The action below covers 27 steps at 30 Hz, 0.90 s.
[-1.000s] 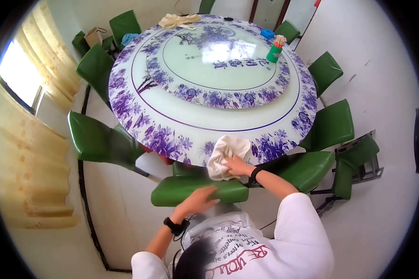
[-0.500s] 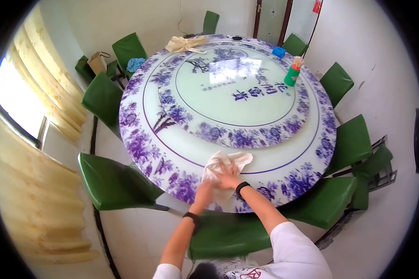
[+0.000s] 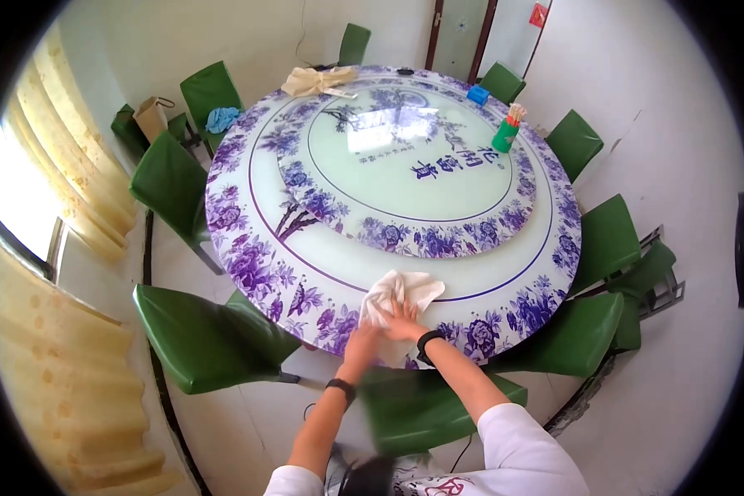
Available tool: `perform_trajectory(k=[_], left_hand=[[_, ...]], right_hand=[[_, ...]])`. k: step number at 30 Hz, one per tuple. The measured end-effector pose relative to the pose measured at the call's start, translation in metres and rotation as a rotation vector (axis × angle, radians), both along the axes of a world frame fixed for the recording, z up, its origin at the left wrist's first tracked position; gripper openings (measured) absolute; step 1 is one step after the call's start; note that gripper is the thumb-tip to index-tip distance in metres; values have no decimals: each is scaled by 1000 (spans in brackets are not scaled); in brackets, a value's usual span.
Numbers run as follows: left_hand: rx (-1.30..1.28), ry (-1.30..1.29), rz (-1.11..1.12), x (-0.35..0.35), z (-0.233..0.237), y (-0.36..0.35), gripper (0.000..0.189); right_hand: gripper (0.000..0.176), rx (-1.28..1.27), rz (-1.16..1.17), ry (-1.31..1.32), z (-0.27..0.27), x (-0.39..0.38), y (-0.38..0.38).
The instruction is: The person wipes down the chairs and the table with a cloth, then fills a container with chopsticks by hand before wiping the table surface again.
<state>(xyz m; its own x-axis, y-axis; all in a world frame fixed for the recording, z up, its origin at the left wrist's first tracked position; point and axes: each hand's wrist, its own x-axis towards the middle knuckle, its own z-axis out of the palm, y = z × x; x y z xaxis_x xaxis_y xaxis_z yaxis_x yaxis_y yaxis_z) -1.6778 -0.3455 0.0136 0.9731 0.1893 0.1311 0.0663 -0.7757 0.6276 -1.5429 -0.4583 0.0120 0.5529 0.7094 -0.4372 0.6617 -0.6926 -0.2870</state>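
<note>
A white cloth [image 3: 398, 291] lies bunched on the near edge of the round table [image 3: 322, 281], which has a purple flower border. My right hand [image 3: 402, 319] presses flat on the cloth with its fingers spread, a black band on the wrist. Just left of it, my left hand [image 3: 361, 343] is at the cloth's near left side, also with a dark band on its wrist. Its fingers are smeared by motion. Beyond the cloth is the raised glass turntable [image 3: 372, 194] with purple flowers and large characters.
On the table's far side are a green holder with sticks [image 3: 506, 135], a blue box [image 3: 477, 95] and a beige cloth [image 3: 317, 80]. Green chairs ring the table, one chair [image 3: 430, 412] right before me. A blue cloth [image 3: 222, 120] lies on a chair at left.
The view has shifted slightly, so the table's far side and chairs sit further left. Both hands remain at the white cloth, whose folds have changed a little.
</note>
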Motion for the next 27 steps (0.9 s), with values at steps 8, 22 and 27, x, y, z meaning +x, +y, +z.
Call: perform_trajectory(k=[8, 22, 27], left_hand=[[-31, 75, -151, -119, -6, 42, 53], [57, 12, -387, -94, -25, 100, 79], [60, 126, -278, -41, 1, 87, 89]], right_hand=[[87, -257, -103, 141, 11, -104, 37], [91, -44, 22, 73, 24, -104, 47], [80, 120, 179, -25, 30, -39, 54]])
